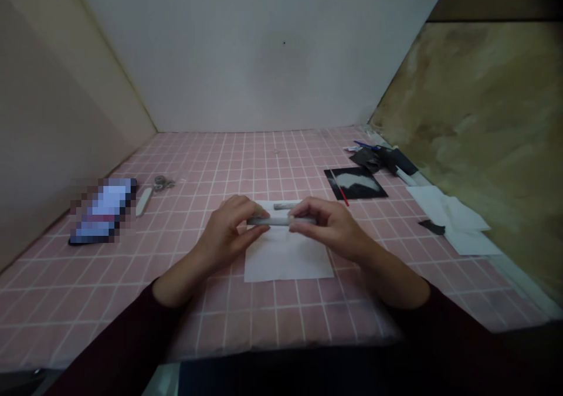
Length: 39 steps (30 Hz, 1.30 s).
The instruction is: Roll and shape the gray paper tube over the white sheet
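Observation:
A thin greyish-white rod (280, 222) is held level above a white sheet of paper (288, 258). My left hand (231, 226) pinches it near its left end between thumb and fingers. Toward the rod's right part, my right hand (328, 223) grips it in the same way, fingers closed. Just behind, a second short grey piece (284, 206) lies on the far part of the paper, its right end hidden by my right fingers.
On the left lie a phone (103, 211), a white strip (143, 201) and small metallic rings (160, 182). A black sheet (358, 183) with a red-tipped stick (339, 189), dark scraps (398, 160) and white papers (453, 214) lie at right. Walls enclose the pink checked tabletop (220, 161).

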Available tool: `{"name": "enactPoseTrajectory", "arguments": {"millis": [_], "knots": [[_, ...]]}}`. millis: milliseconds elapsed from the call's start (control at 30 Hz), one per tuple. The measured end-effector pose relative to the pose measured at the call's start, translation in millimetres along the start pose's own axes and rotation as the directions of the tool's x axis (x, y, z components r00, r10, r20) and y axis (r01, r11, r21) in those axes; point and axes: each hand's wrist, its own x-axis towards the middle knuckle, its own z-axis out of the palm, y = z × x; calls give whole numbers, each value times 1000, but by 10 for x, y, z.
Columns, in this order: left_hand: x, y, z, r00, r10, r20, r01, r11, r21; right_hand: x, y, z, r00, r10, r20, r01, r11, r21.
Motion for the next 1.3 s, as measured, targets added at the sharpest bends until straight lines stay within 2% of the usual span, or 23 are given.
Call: {"name": "enactPoseTrajectory", "arguments": {"millis": [67,233,367,533,633,700,767,867,967,1033,1167,1200,1300], "knots": [[-3,7,-1,999,35,12,-35,999,35,4,-3,9,999,25,43,-25,1000,-7],[-3,7,7,997,49,-52,-46,998,50,8,-19,15,998,14,-62,-12,999,31],[2,2,22,997,81,13,-81,996,30,-1,-5,38,998,-53,29,54,997,-52],[-3,-13,-26,997,0,-76,-1,1000,-13,-6,-19,-29,993,-88,-82,88,996,3],[-12,-2,-15,994,-107,26,109,986,-127,-26,-57,13,989,-142,-44,136,984,-113],[-12,1,-7,971,-196,134,224,946,-236,-41,-85,32,981,-196,6,191,951,-244],[-5,-7,-12,940,-281,195,332,884,-328,-51,-108,16,968,-252,-14,234,919,-318],[12,-20,-17,915,-323,243,400,810,-430,-57,-120,-16,948,-310,-76,264,894,-361],[23,-21,8,892,-318,320,441,770,-462,-62,-117,3,949,-315,25,295,856,-426],[27,-22,18,893,-311,324,435,780,-451,-64,-119,6,950,-305,60,299,845,-444],[25,-23,-1,936,-295,194,350,845,-405,-64,-137,-28,954,-290,-77,238,888,-393],[21,-19,-3,941,-287,182,337,853,-399,-64,-139,-24,957,-278,-79,229,896,-380],[5,-18,2,957,-230,176,280,888,-365,-55,-126,3,977,-212,6,201,914,-353]]}}
